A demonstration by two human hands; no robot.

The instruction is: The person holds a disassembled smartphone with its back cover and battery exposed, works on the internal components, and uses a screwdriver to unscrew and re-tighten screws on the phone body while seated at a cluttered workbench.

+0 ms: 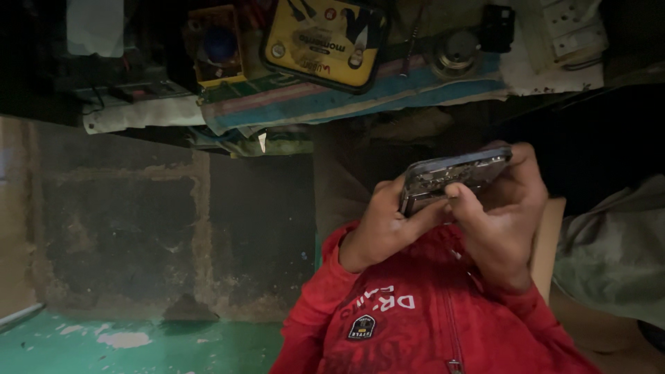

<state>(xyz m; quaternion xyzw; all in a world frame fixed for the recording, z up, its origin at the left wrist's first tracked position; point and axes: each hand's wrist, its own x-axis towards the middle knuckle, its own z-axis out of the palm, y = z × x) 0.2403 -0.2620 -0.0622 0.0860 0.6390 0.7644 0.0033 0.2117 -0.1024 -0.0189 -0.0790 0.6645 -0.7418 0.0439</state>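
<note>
Head view: we are gripping an opened phone (454,179) at two o'clock, left hand (379,225) and right hand (506,221) both closed around it

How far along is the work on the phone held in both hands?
Done: the phone is open, its back off and inner parts bare. In hand: the left hand and the right hand grip it. Left: the back is not yet refitted.
</note>
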